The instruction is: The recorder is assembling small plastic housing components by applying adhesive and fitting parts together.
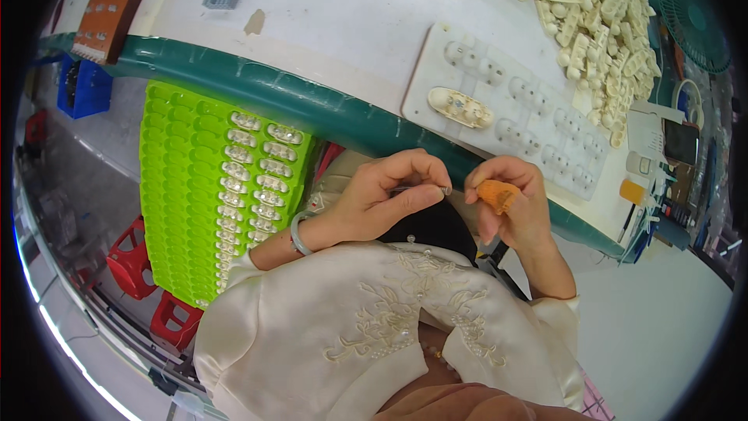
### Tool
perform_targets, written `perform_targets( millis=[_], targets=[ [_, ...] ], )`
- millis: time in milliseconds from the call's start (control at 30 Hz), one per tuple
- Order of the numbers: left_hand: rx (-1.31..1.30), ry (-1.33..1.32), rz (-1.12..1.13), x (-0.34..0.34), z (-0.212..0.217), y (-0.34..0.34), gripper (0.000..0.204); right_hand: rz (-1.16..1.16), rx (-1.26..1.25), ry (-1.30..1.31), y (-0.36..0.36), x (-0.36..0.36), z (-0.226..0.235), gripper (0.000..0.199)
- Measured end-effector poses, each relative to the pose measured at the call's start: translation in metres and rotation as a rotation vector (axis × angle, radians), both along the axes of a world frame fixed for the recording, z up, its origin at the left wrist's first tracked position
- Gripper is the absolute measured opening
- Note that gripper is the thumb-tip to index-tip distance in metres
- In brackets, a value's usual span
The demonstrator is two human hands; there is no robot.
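My left hand (393, 196), with a pale bangle at its wrist, pinches a thin dark metal rod (445, 190) between thumb and forefinger, its end pointing toward the right hand. Just across a small gap, my right hand (518, 199) has its thumb and forefinger pressed together; whatever they hold is too small to make out. An orange finger cot (497, 196) covers one finger of that hand. Beyond both hands on the table lies a white plate with recesses (436, 54), and a cream boat-shaped piece (460, 107) rests on it near the left end.
Many cream pieces (588, 23) lie heaped at the far right. A bright green tray (175, 187) with rows of silvery parts stands at my left. A green padded edge (273, 90) borders the table. Red stools (131, 257), a blue bin (84, 90) and a brown block (109, 22) are farther left.
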State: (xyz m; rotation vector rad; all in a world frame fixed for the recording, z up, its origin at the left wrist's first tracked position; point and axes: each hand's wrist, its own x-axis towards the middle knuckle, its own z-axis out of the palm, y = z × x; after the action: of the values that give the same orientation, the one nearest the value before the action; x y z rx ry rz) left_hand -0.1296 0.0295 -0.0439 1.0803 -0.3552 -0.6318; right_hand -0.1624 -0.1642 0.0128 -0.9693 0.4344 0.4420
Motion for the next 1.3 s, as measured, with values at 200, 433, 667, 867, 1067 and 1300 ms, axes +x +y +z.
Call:
perform_targets(
  millis=[200, 433, 667, 867, 1067, 1300],
  targets=[
    [-0.167, 0.162, -0.048, 0.004, -0.003, 0.004, 0.012, 0.123, -0.568, -0.261, -0.004, 0.001, 0.011, 0.016],
    [0.339, -0.658, 0.274, 0.029, 0.017, 0.002, 0.012, 0.12, -1.438, -0.928, -0.013, 0.02, 0.005, 0.024],
    [0.465, -1.348, 0.296, 0.046, 0.013, -0.006, 0.013, 0.247, -1.531, -0.977, -0.013, 0.04, 0.004, 0.024],
    [0.616, -1.499, 0.171, 0.053, 0.01, -0.007, 0.007, 0.331, -1.622, -1.124, -0.014, 0.047, 0.005, 0.025],
    [0.649, -1.507, 0.207, 0.051, 0.008, -0.009, 0.004, 0.341, -1.633, -1.146, -0.012, 0.048, 0.004, 0.026],
    [0.691, -1.549, 0.195, 0.05, 0.007, -0.009, 0.002, 0.34, -1.599, -1.079, -0.01, 0.046, 0.007, 0.027]
  ],
)
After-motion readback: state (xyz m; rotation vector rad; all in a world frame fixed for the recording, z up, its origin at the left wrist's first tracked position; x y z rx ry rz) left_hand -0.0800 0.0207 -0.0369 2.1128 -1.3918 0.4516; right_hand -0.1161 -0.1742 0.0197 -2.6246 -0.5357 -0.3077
